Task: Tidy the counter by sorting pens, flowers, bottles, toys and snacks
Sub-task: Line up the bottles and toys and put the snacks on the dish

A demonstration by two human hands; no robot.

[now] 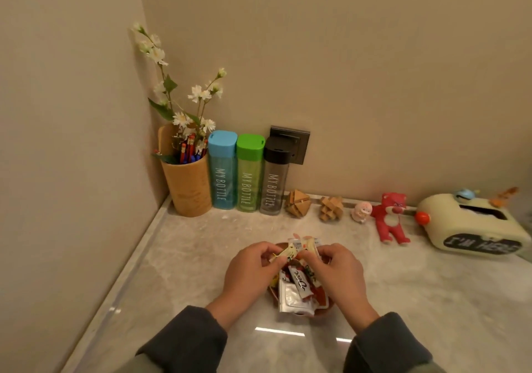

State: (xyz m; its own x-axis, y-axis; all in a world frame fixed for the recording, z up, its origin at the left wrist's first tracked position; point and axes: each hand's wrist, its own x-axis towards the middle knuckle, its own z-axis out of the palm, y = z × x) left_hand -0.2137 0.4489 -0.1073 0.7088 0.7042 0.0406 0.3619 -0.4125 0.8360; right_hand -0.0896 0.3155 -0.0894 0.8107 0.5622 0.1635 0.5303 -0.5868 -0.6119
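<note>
My left hand (251, 271) pinches a small yellow snack packet (286, 254) over a brown dish (325, 310) heaped with snack wrappers (299, 289). Close beside it, my right hand (338, 274) grips another light packet (307, 244) above the same dish. In the back left corner a wooden cup (188, 188) holds red and blue pens (188, 149) and white flowers (184, 96). Blue (222, 171), green (249, 173) and black-capped (273, 176) bottles stand in a row beside it. Two wooden puzzles (298, 202), a small pink figure (362, 212) and a red bear (391, 217) line the wall.
A cream tissue box (472, 225) with small toys on top sits at the far right. A dark wall socket (296, 142) is behind the black-capped bottle. Walls close the counter (184, 257) on the left and back.
</note>
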